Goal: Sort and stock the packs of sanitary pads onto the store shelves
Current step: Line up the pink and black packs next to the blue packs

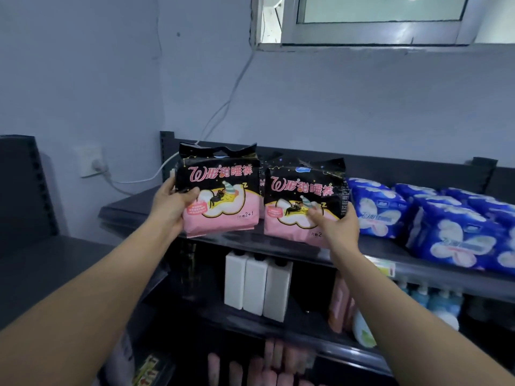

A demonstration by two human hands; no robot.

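"So, what are the fingers doing?"

"On the left hand [174,203], the thumb presses flat on the front of a black-and-pink plastic pack of sanitary pads [220,190], and the other fingers curl behind its left edge in a firm pinch. The right hand [335,221] mirrors it: thumb on the front of a second, matching black-and-pink pack [303,196], fingers wrapped round its lower right corner."

"And where do the packs sit?"

"Both are upright at the front edge of the dark metal top shelf [125,207], faces outward, side by side and nearly touching. The right one seems to rest on the shelf. Whether the left one has touched down, I cannot tell. A third black pack [262,183] peeks out further back on that shelf, between them."

"Why hold them by the outer edges?"

"I'd judge it keeps the printed fronts readable and lets both slide back as a row. Further right along the same shelf lie blue-and-white soft packs [379,210], so like is kept with like. Under the shelf stand white rectangular bottles [256,285]."

"What's left?"

"Probably pushing the pair back, squaring them, then letting go."
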